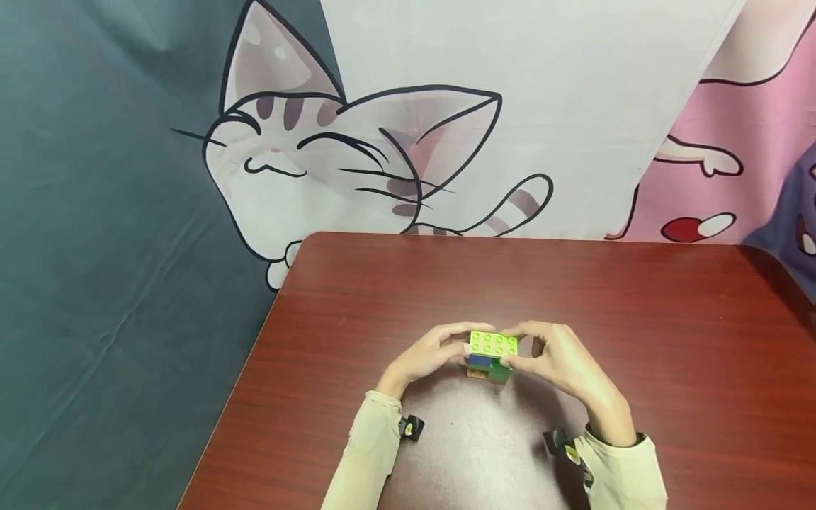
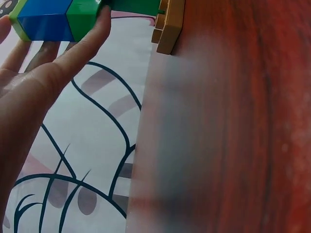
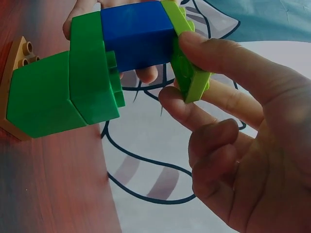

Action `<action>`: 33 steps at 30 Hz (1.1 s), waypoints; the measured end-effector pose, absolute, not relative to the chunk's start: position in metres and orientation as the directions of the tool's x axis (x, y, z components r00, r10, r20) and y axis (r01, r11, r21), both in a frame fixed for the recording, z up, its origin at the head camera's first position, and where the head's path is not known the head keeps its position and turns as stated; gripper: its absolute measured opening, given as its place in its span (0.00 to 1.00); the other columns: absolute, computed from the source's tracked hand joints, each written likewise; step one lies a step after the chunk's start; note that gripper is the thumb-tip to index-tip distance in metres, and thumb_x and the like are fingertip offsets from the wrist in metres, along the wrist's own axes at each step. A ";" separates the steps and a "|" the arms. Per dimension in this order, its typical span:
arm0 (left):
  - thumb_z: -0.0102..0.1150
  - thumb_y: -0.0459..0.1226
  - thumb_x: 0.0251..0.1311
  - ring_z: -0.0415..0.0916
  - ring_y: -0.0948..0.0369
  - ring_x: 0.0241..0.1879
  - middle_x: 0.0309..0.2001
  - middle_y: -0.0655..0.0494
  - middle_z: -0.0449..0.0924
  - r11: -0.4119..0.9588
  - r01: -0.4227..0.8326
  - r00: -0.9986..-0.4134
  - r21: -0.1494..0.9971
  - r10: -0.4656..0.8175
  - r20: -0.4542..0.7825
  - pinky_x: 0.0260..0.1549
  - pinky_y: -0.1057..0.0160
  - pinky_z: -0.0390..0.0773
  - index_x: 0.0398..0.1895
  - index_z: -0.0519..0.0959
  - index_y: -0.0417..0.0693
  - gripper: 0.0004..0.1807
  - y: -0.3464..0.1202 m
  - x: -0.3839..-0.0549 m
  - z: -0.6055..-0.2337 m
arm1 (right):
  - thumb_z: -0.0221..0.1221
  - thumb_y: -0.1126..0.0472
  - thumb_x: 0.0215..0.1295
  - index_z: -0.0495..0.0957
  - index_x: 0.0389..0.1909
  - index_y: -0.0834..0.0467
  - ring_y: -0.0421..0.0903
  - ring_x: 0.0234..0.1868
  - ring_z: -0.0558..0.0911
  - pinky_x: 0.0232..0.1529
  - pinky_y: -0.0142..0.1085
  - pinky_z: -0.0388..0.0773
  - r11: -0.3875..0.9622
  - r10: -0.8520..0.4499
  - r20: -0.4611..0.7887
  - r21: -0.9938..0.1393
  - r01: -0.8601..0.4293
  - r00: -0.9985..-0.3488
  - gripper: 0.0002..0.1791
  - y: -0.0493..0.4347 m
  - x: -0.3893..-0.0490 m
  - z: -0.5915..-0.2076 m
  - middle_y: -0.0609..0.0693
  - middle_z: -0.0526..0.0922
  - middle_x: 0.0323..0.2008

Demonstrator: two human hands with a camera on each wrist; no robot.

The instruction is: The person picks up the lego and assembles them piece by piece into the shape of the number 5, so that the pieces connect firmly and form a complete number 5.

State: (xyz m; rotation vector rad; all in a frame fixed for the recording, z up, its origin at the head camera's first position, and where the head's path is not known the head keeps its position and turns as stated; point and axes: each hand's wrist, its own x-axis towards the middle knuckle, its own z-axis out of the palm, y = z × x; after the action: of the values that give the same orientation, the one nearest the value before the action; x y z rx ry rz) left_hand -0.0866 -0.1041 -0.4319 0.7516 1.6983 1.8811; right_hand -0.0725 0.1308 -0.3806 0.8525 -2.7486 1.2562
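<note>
A small stack of toy building bricks stands on the table, between the two hands. Its top is a lime green plate (image 1: 494,343) with studs, over a blue brick (image 3: 138,34). Below come a green brick (image 3: 92,68), a lower green brick (image 3: 43,94) and a tan base plate (image 2: 171,29). My right hand (image 1: 561,354) pinches the lime plate's overhanging end between thumb and fingers. From the other side my left hand (image 1: 423,358) holds the upper stack, thumb in front and fingers behind. The lime plate juts out past the blue brick.
The reddish-brown wooden table (image 1: 357,297) extends around the hands, its far edge near a white cloth backdrop (image 1: 561,127) with a cartoon cat. A grey-green cloth (image 1: 115,212) hangs at the left. Small black cameras sit at both wrists.
</note>
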 end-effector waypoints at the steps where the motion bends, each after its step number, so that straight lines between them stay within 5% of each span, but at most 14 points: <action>1: 0.46 0.28 0.66 0.75 0.59 0.49 0.60 0.44 0.67 -0.105 0.010 -0.727 0.994 0.682 0.080 0.46 0.47 0.74 0.66 0.64 0.44 0.24 -0.105 -0.086 -0.431 | 0.72 0.61 0.45 0.83 0.39 0.53 0.34 0.15 0.67 0.15 0.30 0.66 0.534 -0.474 0.213 -0.701 -0.471 -0.854 0.17 0.131 -0.072 -0.380 0.41 0.80 0.29; 9: 0.45 0.27 0.66 0.61 0.43 0.61 0.64 0.32 0.58 -0.028 0.067 -0.753 0.997 0.654 0.069 0.53 0.58 0.70 0.73 0.45 0.46 0.34 -0.112 -0.068 -0.405 | 0.71 0.61 0.45 0.82 0.41 0.52 0.34 0.16 0.70 0.16 0.30 0.69 0.552 -0.471 0.189 -0.699 -0.455 -0.862 0.18 0.132 -0.065 -0.382 0.42 0.80 0.31; 18: 0.36 0.44 0.72 0.61 0.49 0.63 0.65 0.43 0.62 0.256 0.071 -0.825 0.964 0.559 -0.087 0.57 0.48 0.64 0.72 0.50 0.53 0.27 -0.139 -0.057 -0.411 | 0.73 0.48 0.42 0.78 0.53 0.50 0.31 0.14 0.66 0.18 0.28 0.66 0.602 -0.391 0.386 -0.580 -0.549 -0.836 0.32 0.136 -0.053 -0.382 0.40 0.80 0.40; 23: 0.51 0.54 0.63 0.50 0.54 0.68 0.71 0.50 0.49 0.606 0.212 -0.866 0.767 0.480 -0.140 0.62 0.51 0.56 0.74 0.35 0.62 0.45 -0.146 -0.047 -0.415 | 0.73 0.52 0.37 0.70 0.60 0.56 0.42 0.37 0.77 0.33 0.39 0.76 0.665 -0.375 0.487 -0.451 -0.595 -0.789 0.43 0.145 -0.036 -0.385 0.48 0.74 0.52; 26: 0.61 0.54 0.55 0.46 0.48 0.68 0.73 0.50 0.34 0.714 0.312 -0.889 0.627 0.453 -0.074 0.61 0.46 0.55 0.72 0.28 0.69 0.55 -0.145 -0.045 -0.418 | 0.75 0.52 0.29 0.57 0.67 0.63 0.57 0.54 0.70 0.43 0.52 0.73 0.676 -0.444 0.488 -0.367 -0.638 -0.751 0.59 0.147 -0.029 -0.399 0.60 0.59 0.65; 29: 0.67 0.48 0.51 0.52 0.43 0.66 0.73 0.47 0.27 0.760 0.435 -0.881 0.483 0.469 0.054 0.59 0.44 0.58 0.72 0.32 0.72 0.57 -0.142 -0.047 -0.421 | 0.78 0.52 0.21 0.47 0.69 0.64 0.66 0.57 0.65 0.44 0.59 0.69 0.683 -0.481 0.485 -0.314 -0.659 -0.730 0.70 0.145 -0.027 -0.413 0.66 0.46 0.69; 33: 0.71 0.44 0.47 0.57 0.44 0.63 0.72 0.50 0.22 0.766 0.560 -0.828 0.316 0.530 0.183 0.58 0.46 0.62 0.73 0.40 0.73 0.57 -0.139 -0.053 -0.422 | 0.79 0.52 0.19 0.47 0.70 0.60 0.68 0.56 0.64 0.44 0.63 0.67 0.690 -0.511 0.467 -0.277 -0.669 -0.721 0.72 0.139 -0.028 -0.426 0.67 0.42 0.69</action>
State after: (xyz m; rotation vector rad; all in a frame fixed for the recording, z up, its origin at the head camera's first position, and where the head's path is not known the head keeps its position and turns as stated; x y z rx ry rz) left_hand -0.0532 -0.1386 -0.4219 0.9365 3.0301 0.5842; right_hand -0.0276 0.1390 -0.4263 0.9247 -2.5480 0.6184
